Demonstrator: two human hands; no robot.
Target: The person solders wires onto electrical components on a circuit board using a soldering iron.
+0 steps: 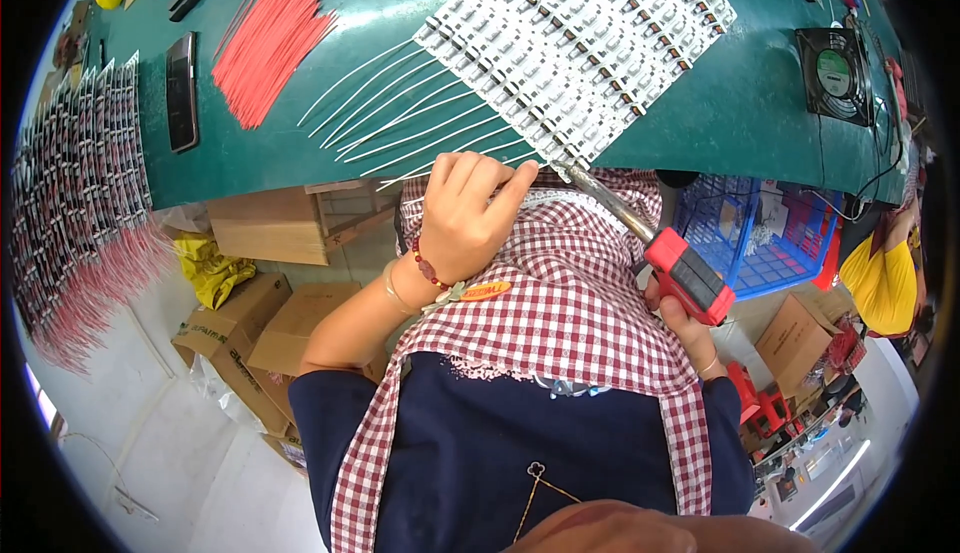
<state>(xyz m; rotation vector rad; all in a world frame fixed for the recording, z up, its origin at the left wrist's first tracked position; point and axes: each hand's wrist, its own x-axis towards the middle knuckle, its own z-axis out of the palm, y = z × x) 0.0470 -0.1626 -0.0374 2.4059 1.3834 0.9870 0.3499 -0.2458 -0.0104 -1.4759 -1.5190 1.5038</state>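
The right hand is gripping the soldering iron, needing steadiness at the white board's near corner; whether the left hand's grip is pinching one of the white wires, I can't tell.

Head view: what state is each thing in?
Soldering iron: held, tip at board's near corner
Circuit board: flat, white wires fanning out
Red wires: loose pile
Phone: flat, screen dark
Fan: spinning or not, unclear
Left hand: bent, near board
Right hand: gripping iron
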